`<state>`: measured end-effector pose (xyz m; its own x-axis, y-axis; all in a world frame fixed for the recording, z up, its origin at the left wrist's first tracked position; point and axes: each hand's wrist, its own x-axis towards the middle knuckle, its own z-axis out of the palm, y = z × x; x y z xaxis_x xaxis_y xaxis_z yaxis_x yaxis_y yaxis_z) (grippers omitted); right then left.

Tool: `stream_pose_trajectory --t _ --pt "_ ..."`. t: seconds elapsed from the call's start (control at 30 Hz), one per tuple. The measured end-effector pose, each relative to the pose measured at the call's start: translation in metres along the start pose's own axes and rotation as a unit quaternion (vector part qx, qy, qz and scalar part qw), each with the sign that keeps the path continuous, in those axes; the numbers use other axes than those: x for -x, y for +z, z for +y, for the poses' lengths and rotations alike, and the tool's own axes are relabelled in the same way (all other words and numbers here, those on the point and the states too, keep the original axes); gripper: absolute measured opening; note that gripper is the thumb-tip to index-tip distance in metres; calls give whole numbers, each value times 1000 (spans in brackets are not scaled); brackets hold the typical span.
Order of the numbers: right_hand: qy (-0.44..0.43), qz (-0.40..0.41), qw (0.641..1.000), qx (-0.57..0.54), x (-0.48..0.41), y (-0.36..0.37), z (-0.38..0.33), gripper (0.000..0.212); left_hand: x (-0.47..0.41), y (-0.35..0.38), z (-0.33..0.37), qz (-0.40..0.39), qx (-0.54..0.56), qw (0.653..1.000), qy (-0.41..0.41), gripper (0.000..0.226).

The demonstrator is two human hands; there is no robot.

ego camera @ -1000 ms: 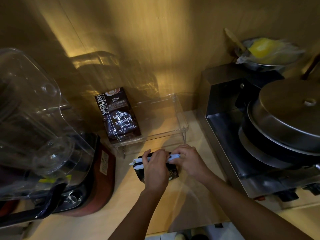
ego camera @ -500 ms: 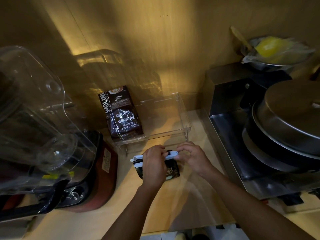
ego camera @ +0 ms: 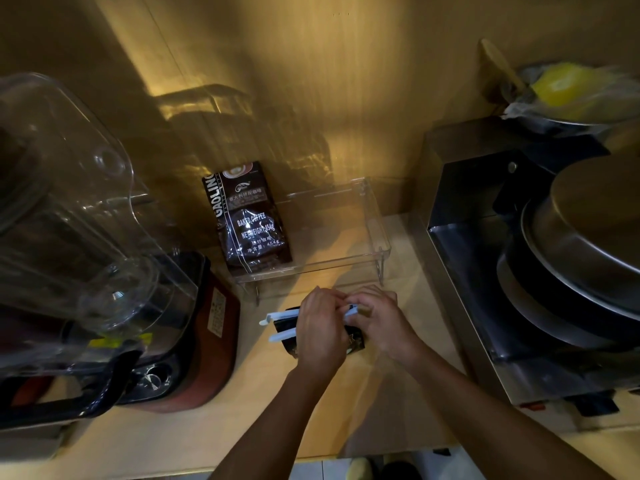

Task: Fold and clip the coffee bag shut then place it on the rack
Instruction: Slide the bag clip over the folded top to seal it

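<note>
1. Small dark coffee bag (ego camera: 353, 342) lies on the wooden counter (ego camera: 263, 403), just in front of the clear rack (ego camera: 346, 261), mostly covered by both hands.
2. White clip (ego camera: 280, 325) sits across the bag's top: two pale bars stick out to the left of the hands, splayed apart at that end; a short bit of the clip shows again btwn the hands.
3. Left hand (ego camera: 320, 332) lies palm-down over the bag, fingers curled down onto bag and clip; grip itself hidden under the hand.
4. Right hand (ego camera: 379, 320) is narrowed, fingertips pinched on the right end of the clip, touching the left hand's fingertips.
5. Clear rack stands on thin legs at the back of the counter against the wall. Contents: one large dark coffee pack (ego camera: 247, 218), upright and leaning back w/ white lettering, in the left part; right part of the tray holds nothing visible.
6. Left of the counter: blender (ego camera: 173, 334) w/ red-and-black base, carrying a clear jug (ego camera: 69, 216); contents of jug can't be told.
7. Right: steel appliance (ego camera: 460, 237) w/ a stack of dark pans topped by a metal lid (ego camera: 595, 216).
8. Far right back: metal bowl (ego camera: 554, 124) holding sth yellow (ego camera: 561, 84) under clear plastic; what it is can't be told.
</note>
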<state>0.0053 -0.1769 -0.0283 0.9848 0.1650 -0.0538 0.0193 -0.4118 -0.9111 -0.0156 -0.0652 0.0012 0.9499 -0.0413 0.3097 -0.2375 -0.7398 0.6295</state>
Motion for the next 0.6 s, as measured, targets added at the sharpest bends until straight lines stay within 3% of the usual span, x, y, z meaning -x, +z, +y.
stream_pose_trajectory --t 0.17,0.37,0.4,0.5,0.6 --pt "5 17 1000 -13 -2 3 -4 19 -4 -2 -6 -30 -14 999 33 8" --pt "9 26 1000 -14 3 0 -3 15 0 -12 -17 -69 65 995 -17 14" --pt "8 27 999 -17 3 -2 -3 15 0 -18 -22 -71 69 995 -32 23" --pt "10 45 999 -28 1 -5 -3 16 -3 -36 -41 -92 -20 995 -20 44" --pt "23 39 998 -32 0 -5 -2 17 -7 -50 -54 -128 -103 986 5 34"
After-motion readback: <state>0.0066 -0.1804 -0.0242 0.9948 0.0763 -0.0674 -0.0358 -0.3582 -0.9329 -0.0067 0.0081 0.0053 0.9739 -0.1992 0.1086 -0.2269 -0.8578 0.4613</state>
